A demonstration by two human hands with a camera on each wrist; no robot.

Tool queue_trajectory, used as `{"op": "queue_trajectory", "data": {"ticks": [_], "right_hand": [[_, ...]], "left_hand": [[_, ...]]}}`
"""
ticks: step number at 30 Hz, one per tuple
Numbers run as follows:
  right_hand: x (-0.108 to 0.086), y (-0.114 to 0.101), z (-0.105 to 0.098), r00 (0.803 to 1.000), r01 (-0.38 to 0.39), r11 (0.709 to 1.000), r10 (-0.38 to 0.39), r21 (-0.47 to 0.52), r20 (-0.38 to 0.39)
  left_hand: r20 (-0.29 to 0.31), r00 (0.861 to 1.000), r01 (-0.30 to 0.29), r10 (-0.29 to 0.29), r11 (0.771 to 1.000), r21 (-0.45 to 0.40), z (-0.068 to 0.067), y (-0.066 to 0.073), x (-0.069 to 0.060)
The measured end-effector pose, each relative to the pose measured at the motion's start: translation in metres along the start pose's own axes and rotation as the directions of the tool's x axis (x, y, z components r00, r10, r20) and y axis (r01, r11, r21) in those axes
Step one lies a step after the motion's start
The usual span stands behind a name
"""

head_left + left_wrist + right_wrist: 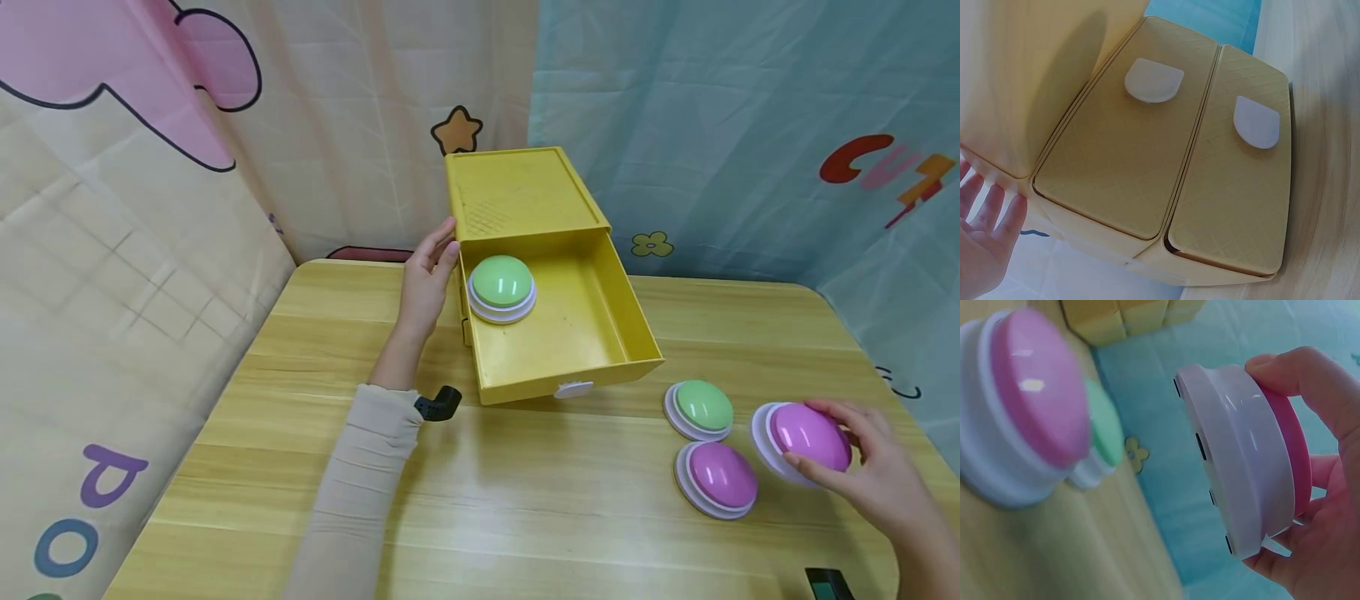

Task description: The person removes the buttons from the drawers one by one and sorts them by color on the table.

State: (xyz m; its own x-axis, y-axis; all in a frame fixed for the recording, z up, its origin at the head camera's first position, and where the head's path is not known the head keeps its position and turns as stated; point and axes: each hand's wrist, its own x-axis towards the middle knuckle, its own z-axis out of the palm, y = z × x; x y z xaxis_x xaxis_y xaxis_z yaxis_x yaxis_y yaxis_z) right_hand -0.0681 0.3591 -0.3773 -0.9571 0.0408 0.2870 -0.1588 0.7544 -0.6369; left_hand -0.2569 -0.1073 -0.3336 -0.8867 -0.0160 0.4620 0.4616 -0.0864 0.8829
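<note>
My right hand [885, 467] grips a pink domed push button [810, 435] by its edges, thumb on one side and fingers on the other. In the right wrist view its white base [1229, 456] is tilted up off the table. A second pink push button [722, 475] and a green one [703, 406] lie to its left. My left hand [426, 287] rests against the left side of a yellow drawer cabinet [525, 192], fingers extended. The cabinet's top drawer [555, 333] is pulled out, with another green push button [502, 283] in its back left corner.
Two closed lower drawer fronts [1122, 144] with white pull tabs show in the left wrist view. The cabinet stands at the back of a wooden table [525, 500], close to printed curtains [675, 125]. The open drawer juts out over the tabletop.
</note>
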Motion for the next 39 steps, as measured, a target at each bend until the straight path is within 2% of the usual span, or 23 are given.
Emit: {"op": "queue_trajectory", "data": {"ticks": [4, 8, 15, 19, 21, 23, 26, 30, 33, 36, 39], "right_hand": [[-0.014, 0.021, 0.006, 0.996, -0.090, 0.995, 0.090, 0.032, 0.002], [-0.024, 0.038, 0.011, 0.979, -0.204, 0.979, 0.203, 0.024, 0.034], [-0.031, 0.053, 0.017, 0.969, -0.235, 0.972, 0.236, -0.016, 0.070], [-0.032, 0.059, 0.020, 0.941, -0.307, 0.949, 0.314, -0.072, 0.125], [-0.032, 0.061, 0.021, 0.935, -0.317, 0.945, 0.325, -0.081, 0.139], [-0.033, 0.061, 0.023, 0.938, -0.305, 0.949, 0.314, -0.083, 0.148], [-0.033, 0.061, 0.024, 0.945, -0.272, 0.958, 0.283, -0.085, 0.165], [-0.033, 0.059, 0.024, 0.942, -0.256, 0.964, 0.266, -0.077, 0.204], [-0.031, 0.059, 0.023, 0.936, -0.258, 0.963, 0.269, -0.078, 0.226], [-0.028, 0.059, 0.020, 0.924, -0.276, 0.959, 0.282, -0.060, 0.257], [-0.026, 0.057, 0.019, 0.940, -0.246, 0.969, 0.244, -0.020, 0.240]], "left_hand": [[0.001, 1.000, -0.002, 0.002, 1.000, -0.007, 0.000, -0.001, 0.000], [0.001, 1.000, -0.008, 0.008, 1.000, -0.004, 0.000, -0.001, 0.000], [0.001, 1.000, -0.017, 0.017, 1.000, 0.007, 0.001, -0.001, 0.000], [0.001, 1.000, -0.011, 0.011, 1.000, 0.004, 0.001, -0.001, 0.000], [0.002, 1.000, -0.005, 0.005, 1.000, -0.002, 0.002, 0.000, 0.000], [0.002, 1.000, -0.001, 0.001, 1.000, -0.010, 0.002, 0.002, -0.001], [0.004, 1.000, -0.001, 0.001, 1.000, -0.010, 0.005, 0.012, -0.004], [0.003, 1.000, 0.002, -0.002, 1.000, 0.002, 0.007, 0.024, -0.007], [0.004, 1.000, 0.007, -0.007, 1.000, -0.008, 0.006, 0.022, -0.007], [0.004, 1.000, 0.008, -0.008, 1.000, -0.017, 0.004, 0.014, -0.005], [-0.001, 1.000, 0.007, -0.007, 1.000, -0.021, 0.002, 0.005, -0.002]]}}
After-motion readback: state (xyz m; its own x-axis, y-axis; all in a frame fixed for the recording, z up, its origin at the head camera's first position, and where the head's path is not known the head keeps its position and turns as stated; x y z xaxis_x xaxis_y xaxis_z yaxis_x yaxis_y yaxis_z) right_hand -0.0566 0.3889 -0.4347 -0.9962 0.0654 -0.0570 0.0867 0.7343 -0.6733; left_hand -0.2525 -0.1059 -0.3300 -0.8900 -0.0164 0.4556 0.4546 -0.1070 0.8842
